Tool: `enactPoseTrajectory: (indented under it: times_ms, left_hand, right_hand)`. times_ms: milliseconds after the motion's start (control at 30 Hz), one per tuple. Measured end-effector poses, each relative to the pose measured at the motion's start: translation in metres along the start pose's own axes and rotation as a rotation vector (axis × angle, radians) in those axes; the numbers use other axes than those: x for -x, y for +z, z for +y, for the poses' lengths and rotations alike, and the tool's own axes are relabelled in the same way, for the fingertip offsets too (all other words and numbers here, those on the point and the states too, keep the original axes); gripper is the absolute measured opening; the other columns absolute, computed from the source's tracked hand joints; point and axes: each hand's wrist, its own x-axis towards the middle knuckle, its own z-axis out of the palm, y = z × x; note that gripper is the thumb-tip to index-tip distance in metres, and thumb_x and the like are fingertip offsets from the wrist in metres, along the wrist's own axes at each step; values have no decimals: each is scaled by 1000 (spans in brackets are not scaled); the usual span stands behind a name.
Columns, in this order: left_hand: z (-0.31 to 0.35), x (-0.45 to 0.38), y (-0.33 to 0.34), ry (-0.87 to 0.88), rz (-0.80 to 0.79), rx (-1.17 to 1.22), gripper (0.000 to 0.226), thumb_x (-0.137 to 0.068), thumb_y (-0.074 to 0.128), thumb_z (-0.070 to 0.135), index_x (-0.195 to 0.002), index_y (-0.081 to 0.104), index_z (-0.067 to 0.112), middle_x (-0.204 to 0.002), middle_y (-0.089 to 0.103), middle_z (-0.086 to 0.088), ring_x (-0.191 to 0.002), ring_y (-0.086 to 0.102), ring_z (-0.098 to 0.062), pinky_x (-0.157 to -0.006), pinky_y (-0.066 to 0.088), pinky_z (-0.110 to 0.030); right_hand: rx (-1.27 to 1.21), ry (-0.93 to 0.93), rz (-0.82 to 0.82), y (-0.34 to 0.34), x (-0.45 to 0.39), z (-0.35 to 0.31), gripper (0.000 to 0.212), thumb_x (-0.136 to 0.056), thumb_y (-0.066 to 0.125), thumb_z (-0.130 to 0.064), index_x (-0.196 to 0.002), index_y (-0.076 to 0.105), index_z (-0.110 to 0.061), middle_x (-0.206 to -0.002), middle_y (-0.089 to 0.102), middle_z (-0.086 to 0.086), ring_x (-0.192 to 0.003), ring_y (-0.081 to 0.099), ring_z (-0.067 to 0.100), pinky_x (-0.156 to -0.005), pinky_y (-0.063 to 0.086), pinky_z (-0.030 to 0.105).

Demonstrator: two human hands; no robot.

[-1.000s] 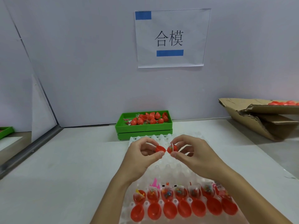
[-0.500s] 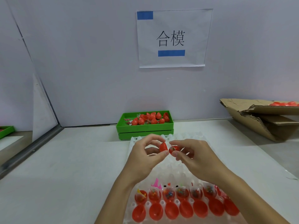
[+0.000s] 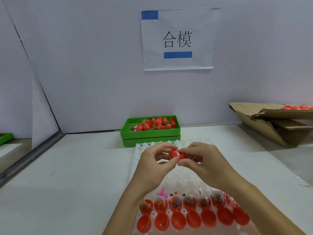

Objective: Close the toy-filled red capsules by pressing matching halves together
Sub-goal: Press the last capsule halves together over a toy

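Note:
My left hand (image 3: 155,164) pinches a red capsule half (image 3: 173,153) between thumb and fingers. My right hand (image 3: 203,162) pinches the matching red half (image 3: 181,155), and the two halves meet above the white cell tray (image 3: 184,177). At the tray's near end a row of toy-filled red halves (image 3: 185,202) sits behind a row of empty red halves (image 3: 193,219).
A green bin (image 3: 150,133) holding closed red capsules stands behind the tray against the wall. A torn cardboard box (image 3: 274,126) with red capsules lies at the right. A metal rail (image 3: 32,158) and a partition bound the left side.
The two halves, held slightly apart before, have come together between my fingertips. Both hands shifted a little away from me over the tray.

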Motion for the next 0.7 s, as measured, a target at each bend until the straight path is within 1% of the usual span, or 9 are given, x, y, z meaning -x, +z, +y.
enactPoseTrajectory:
  times_ms: [33, 67, 167, 233, 367, 433, 533, 600, 700]
  left_hand:
    - [0, 0, 0, 3, 5, 2, 21, -85, 77, 15, -102, 73, 27, -94, 72, 17, -88, 70, -5, -72, 53, -13]
    - [1, 0, 1, 6, 7, 0, 21, -85, 78, 16, -103, 73, 27, -94, 72, 17, -88, 70, -4, -72, 53, -13]
    - [1, 0, 2, 13, 10, -6, 22, -84, 78, 17, -104, 74, 26, -94, 73, 16, -89, 70, -4, -72, 54, -14]
    - [1, 0, 1, 14, 18, 1, 24, -84, 78, 14, -105, 74, 26, -96, 74, 13, -90, 71, -6, -74, 55, -15]
    - [2, 0, -2, 18, 18, 43, 29, -84, 77, 9, -108, 74, 24, -98, 76, 9, -92, 72, -8, -79, 55, -18]
    - [2, 0, -2, 24, 7, 36, 29, -83, 78, 9, -107, 74, 25, -99, 75, 11, -92, 72, -8, -78, 56, -18]
    - [3, 1, 0, 31, -25, 9, 30, -81, 79, 6, -105, 76, 24, -100, 74, 14, -95, 71, -6, -77, 55, -16]
    - [3, 1, 1, 33, -42, -11, 31, -81, 79, 5, -102, 77, 27, -99, 73, 16, -96, 70, -4, -75, 54, -14]
    - [3, 1, 1, 30, -21, -32, 29, -79, 82, 13, -100, 76, 32, -98, 73, 19, -95, 69, -3, -73, 54, -13]
  right_hand:
    - [-48, 2, 17, 0, 1, 0, 36, -83, 65, -45, -108, 78, -24, -86, 67, -13, -76, 64, 6, -69, 53, 20]
    - [-80, 18, 36, 1, 1, 0, 33, -85, 65, -42, -109, 78, -23, -85, 67, -14, -76, 65, 5, -69, 54, 20]
    - [-126, 91, 85, 2, 0, 0, 12, -91, 71, -26, -100, 79, -28, -81, 71, -13, -75, 68, 5, -69, 58, 24]
    - [-170, 145, 94, 2, 0, 0, 11, -91, 71, -25, -92, 79, -32, -78, 73, -13, -73, 69, 7, -69, 59, 26]
    - [-313, 260, 116, 1, -1, -3, 4, -85, 76, -29, -87, 79, -27, -77, 74, -9, -72, 71, 14, -69, 61, 31]
    - [-326, 280, 118, 1, -1, -4, 3, -84, 77, -30, -85, 78, -28, -76, 74, -9, -69, 71, 11, -65, 58, 27]
    - [-319, 288, 125, 2, 0, -5, 2, -82, 80, -30, -83, 78, -29, -74, 72, -10, -65, 68, 6, -57, 48, 16]
    - [-323, 293, 121, 1, 0, -5, 4, -81, 81, -28, -84, 79, -29, -74, 72, -10, -64, 67, 6, -54, 46, 14]
    - [-321, 281, 102, 0, 0, -4, 11, -82, 81, -21, -90, 80, -29, -69, 71, -12, -62, 62, 3, -54, 44, 11]
